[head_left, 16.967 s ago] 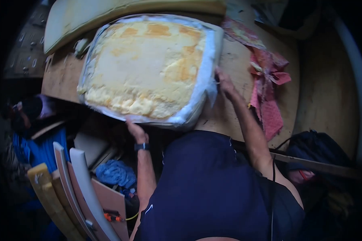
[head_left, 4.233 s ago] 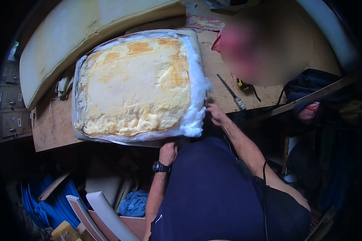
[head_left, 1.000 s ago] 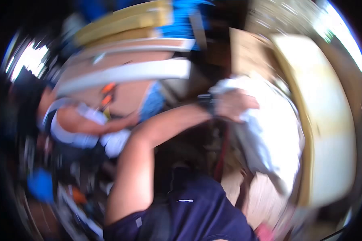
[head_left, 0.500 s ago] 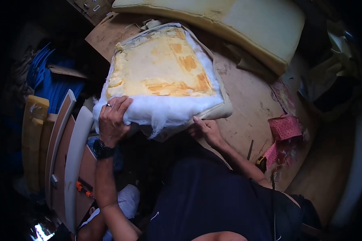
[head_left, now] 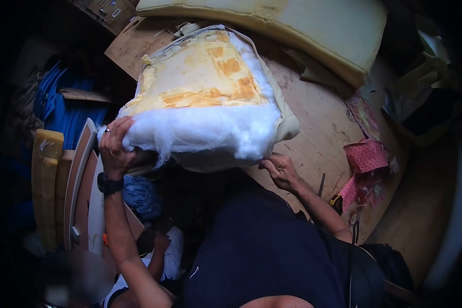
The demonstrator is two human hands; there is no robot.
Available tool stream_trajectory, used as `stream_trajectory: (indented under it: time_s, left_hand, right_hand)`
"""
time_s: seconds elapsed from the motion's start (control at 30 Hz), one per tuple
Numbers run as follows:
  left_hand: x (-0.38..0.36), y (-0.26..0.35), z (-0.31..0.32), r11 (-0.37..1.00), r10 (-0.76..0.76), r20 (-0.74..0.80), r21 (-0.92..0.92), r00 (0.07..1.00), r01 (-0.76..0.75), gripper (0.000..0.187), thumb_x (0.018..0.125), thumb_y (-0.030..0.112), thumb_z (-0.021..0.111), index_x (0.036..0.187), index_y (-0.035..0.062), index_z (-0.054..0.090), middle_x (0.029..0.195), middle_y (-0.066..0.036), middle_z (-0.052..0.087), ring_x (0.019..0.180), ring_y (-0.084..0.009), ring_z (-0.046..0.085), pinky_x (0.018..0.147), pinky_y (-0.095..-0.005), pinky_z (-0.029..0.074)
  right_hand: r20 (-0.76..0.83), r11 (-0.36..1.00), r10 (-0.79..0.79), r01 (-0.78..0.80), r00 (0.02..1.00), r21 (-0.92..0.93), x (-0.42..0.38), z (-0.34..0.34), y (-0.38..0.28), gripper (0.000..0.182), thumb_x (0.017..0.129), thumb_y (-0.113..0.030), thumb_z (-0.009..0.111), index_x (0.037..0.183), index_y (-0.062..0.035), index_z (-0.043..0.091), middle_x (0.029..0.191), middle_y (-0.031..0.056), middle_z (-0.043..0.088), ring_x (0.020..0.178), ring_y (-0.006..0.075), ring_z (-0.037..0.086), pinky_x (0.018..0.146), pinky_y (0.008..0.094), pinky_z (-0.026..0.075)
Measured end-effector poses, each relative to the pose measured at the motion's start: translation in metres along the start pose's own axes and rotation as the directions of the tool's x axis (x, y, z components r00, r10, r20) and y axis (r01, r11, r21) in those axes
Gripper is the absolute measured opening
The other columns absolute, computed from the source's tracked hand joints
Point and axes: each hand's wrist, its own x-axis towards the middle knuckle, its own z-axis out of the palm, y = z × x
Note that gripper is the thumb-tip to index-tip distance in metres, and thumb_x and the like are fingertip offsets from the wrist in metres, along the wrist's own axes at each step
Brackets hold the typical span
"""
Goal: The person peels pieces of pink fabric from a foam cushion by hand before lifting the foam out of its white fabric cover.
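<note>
Left hand (head_left: 114, 149) fingers clamp the near-left corner of the foam cushion (head_left: 205, 77); right hand (head_left: 280, 171) fingers grip its near-right underside, above the wooden counter (head_left: 323, 133).

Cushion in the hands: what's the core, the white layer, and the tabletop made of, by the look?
Cushion core: looks like aged foam, yellowed with orange stains and a matte, pitted face. White layer: likely polyester batting, fluffy with stray wisps along the edge that the left hand grips. Tabletop: bare plywood or board, unfinished, scuffed and marked.
</note>
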Motion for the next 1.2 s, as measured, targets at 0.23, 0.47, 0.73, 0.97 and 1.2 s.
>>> stream_trajectory:
  time_s: [0.23, 0.47, 0.73, 0.97, 1.2]
  left_hand:
    - [0.027, 0.001, -0.014, 0.998, 0.041, 0.059, 0.047, 0.997, -0.044, 0.059, 0.066, 0.01, 0.084, 0.122, 0.0149, 0.065, 0.122, -0.008, 0.072, 0.113, -0.0356, 0.068, 0.094, -0.0472, 0.057]
    - [0.035, -0.026, -0.026, 0.999, 0.001, 0.042, 0.05, 0.999, -0.003, 0.055, 0.068, 0.011, 0.081, 0.12, 0.0128, 0.066, 0.118, -0.012, 0.072, 0.104, -0.0368, 0.07, 0.09, -0.0458, 0.057]
    - [0.069, -0.059, -0.044, 0.986, -0.158, 0.001, 0.043, 0.987, 0.158, 0.053, 0.077, 0.019, 0.08, 0.128, 0.0119, 0.063, 0.118, -0.015, 0.072, 0.108, -0.0364, 0.071, 0.09, -0.046, 0.056]
    - [0.118, -0.043, -0.044, 0.986, -0.163, 0.063, -0.036, 0.985, 0.165, 0.042, 0.076, 0.013, 0.071, 0.118, 0.0114, 0.068, 0.105, -0.016, 0.073, 0.1, -0.037, 0.071, 0.088, -0.0454, 0.056]
    - [0.126, -0.051, -0.027, 0.998, 0.03, 0.035, 0.051, 0.999, -0.032, 0.042, 0.074, 0.013, 0.064, 0.115, 0.0088, 0.065, 0.099, -0.016, 0.074, 0.092, -0.0345, 0.073, 0.084, -0.0413, 0.06]
  right_hand:
    - [0.029, 0.948, 0.028, -0.017, 0.999, -0.317, 0.006, -0.011, 0.11, 0.023, 0.089, -0.021, 0.058, 0.076, -0.0034, 0.065, 0.081, 0.0217, 0.068, 0.078, 0.0419, 0.067, 0.069, 0.0489, 0.054]
    - [-0.106, 0.91, 0.392, -0.369, 0.914, 0.189, 0.003, 0.04, 0.267, 0.038, 0.09, -0.039, 0.069, 0.114, -0.0099, 0.071, 0.1, 0.0091, 0.075, 0.094, 0.0261, 0.073, 0.083, 0.0402, 0.057]
    - [0.065, 0.478, 0.5, -0.338, 0.863, 0.811, 0.036, 0.007, 0.07, 0.028, 0.099, -0.021, 0.059, 0.121, -0.0056, 0.065, 0.098, 0.0026, 0.068, 0.078, 0.0128, 0.065, 0.067, 0.0299, 0.053]
    - [0.198, 0.34, 0.387, -0.339, 0.901, 0.877, 0.019, 0.023, 0.062, 0.038, 0.101, -0.027, 0.056, 0.133, -0.0067, 0.055, 0.105, 0.0015, 0.065, 0.091, 0.0135, 0.064, 0.079, 0.0344, 0.054]
    - [0.011, 0.32, 0.42, -0.16, 0.908, 0.934, 0.043, 0.045, 0.064, 0.046, 0.104, -0.037, 0.05, 0.138, -0.0059, 0.056, 0.124, 0.008, 0.066, 0.108, 0.0214, 0.065, 0.102, 0.0415, 0.047]
